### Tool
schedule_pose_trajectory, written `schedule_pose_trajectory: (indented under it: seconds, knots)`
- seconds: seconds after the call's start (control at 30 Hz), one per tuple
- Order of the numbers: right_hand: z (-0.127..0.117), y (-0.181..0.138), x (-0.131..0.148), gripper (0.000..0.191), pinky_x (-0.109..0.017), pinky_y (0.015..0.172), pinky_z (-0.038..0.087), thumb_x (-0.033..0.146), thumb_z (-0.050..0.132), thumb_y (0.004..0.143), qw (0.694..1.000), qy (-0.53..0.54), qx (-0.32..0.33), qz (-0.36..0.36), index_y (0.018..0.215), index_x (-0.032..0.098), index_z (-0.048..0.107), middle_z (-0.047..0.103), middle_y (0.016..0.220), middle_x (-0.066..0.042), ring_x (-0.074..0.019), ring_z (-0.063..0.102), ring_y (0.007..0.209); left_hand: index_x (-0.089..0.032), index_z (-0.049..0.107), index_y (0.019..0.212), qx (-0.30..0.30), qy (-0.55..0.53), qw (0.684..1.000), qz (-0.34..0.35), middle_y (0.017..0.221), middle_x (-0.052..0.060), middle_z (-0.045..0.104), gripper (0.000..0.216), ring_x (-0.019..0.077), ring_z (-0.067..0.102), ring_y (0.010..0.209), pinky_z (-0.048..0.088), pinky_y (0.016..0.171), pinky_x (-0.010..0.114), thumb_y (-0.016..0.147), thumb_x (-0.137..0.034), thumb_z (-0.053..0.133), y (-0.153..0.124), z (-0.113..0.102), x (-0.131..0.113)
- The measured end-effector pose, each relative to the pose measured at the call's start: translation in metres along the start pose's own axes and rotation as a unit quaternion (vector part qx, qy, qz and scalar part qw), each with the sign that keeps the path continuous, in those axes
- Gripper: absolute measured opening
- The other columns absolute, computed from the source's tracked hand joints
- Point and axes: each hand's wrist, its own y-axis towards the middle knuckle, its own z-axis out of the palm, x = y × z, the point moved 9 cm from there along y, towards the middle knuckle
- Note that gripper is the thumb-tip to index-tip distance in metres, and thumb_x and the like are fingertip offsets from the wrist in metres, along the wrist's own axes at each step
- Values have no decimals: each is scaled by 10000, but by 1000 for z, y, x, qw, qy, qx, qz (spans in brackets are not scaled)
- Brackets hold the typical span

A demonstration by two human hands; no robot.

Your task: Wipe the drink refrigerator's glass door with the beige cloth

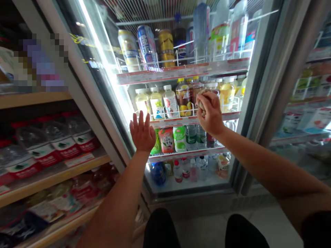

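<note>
My left hand (pixel 141 132) has its fingers stretched up and slightly spread, palm toward the lit drinks fridge (pixel 196 194). It holds nothing and is at the fridge's left side, in front of the lower middle shelf; whether it touches the glass I cannot tell. Bunched in my right hand (pixel 212 115) is a crumpled beige-grey cloth (pixel 202 103), with the fingers wrapped round it. That hand is in front of the bottles on the middle shelf, hiding some of them. Beside it stands a dark lemon drink bottle (pixel 183 94) with a yellow cap.
Tall cans (pixel 147 46) and large bottles fill the fridge's top shelf. Pouches (pixel 166 139) and small bottles (pixel 178 171) stand lower down. Wooden shelves (pixel 57 168) with red-labelled water bottles (pixel 59 146) flank the left. A metal frame (pixel 269 103) and another cooler are at right.
</note>
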Motion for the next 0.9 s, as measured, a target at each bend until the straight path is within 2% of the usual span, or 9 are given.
schedule_pose_trajectory:
  seconds: [0.13, 0.2, 0.27, 0.33, 0.43, 0.6, 0.63, 0.8, 0.9]
  knots:
    - [27, -36, 37, 702, -505, 1162, 485, 110, 484, 967, 976, 25, 161, -145, 1606, 349, 317, 610, 1320, -66, -277, 568, 1299, -181, 493, 1535, -7, 1, 1000, 12, 1638, 114, 407, 544, 256, 146, 1602, 93, 1313, 492, 1018, -328, 414, 0, -2, -3]
    - [32, -45, 45, 695, -510, 1164, 487, 109, 499, 969, 960, 34, 203, -189, 1605, 330, 325, 637, 1327, -61, -267, 581, 1296, -171, 494, 1533, -7, 2, 1000, 13, 1638, 121, 406, 543, 261, 144, 1603, 90, 1313, 490, 1021, -334, 412, 0, -3, -4]
    - [20, -30, 30, 679, -523, 1148, 495, 104, 495, 964, 978, 23, 151, -145, 1593, 317, 353, 630, 1328, -80, -285, 579, 1296, -167, 497, 1529, -4, 11, 1000, 9, 1639, 121, 404, 544, 259, 145, 1603, 97, 1311, 487, 1023, -344, 407, 0, -2, -4]
    - [0, -10, 3, 679, -534, 1139, 495, 98, 484, 951, 997, 4, 54, -55, 1581, 322, 369, 589, 1341, -101, -306, 566, 1298, -169, 501, 1527, -1, 20, 1000, 4, 1637, 119, 406, 544, 254, 148, 1602, 107, 1310, 485, 1024, -353, 400, 1, -2, -3]
    - [-19, -5, -19, 681, -543, 1127, 498, 95, 488, 930, 999, -3, -41, 27, 1564, 325, 397, 542, 1351, -115, -319, 561, 1284, -172, 501, 1528, 0, 16, 1000, 6, 1632, 118, 414, 546, 252, 145, 1602, 109, 1309, 489, 1024, -357, 400, 0, -1, -3]
    - [12, -40, 22, 760, -502, 1092, 541, 62, 513, 927, 981, 31, 143, -124, 1615, 324, 323, 625, 1292, -102, -301, 601, 1259, -176, 489, 1537, 5, 4, 1000, 6, 1642, 113, 397, 550, 266, 136, 1603, 93, 1313, 506, 1016, -337, 411, 0, 0, 0]
    - [13, -41, 24, 767, -502, 1102, 537, 56, 513, 928, 978, 30, 154, -136, 1619, 323, 316, 627, 1305, -101, -300, 598, 1274, -177, 484, 1540, 7, 2, 1000, 6, 1646, 112, 390, 552, 269, 133, 1604, 90, 1313, 510, 1015, -332, 415, 0, 0, 0]
    - [-24, -15, -20, 661, -562, 1149, 482, 79, 530, 936, 999, -36, -21, 4, 1534, 355, 476, 513, 1489, -92, -341, 522, 1378, -182, 477, 1545, -8, -5, 1000, 19, 1650, 111, 385, 551, 271, 141, 1603, 92, 1314, 502, 1011, -307, 433, -1, -1, -3]
    - [-24, -28, -19, 676, -572, 1158, 477, 76, 536, 942, 999, -40, -21, -4, 1563, 327, 444, 567, 1477, -98, -337, 523, 1388, -186, 485, 1541, -16, -6, 1000, 23, 1642, 112, 400, 545, 267, 152, 1601, 94, 1313, 499, 1013, -309, 434, -1, -2, -3]
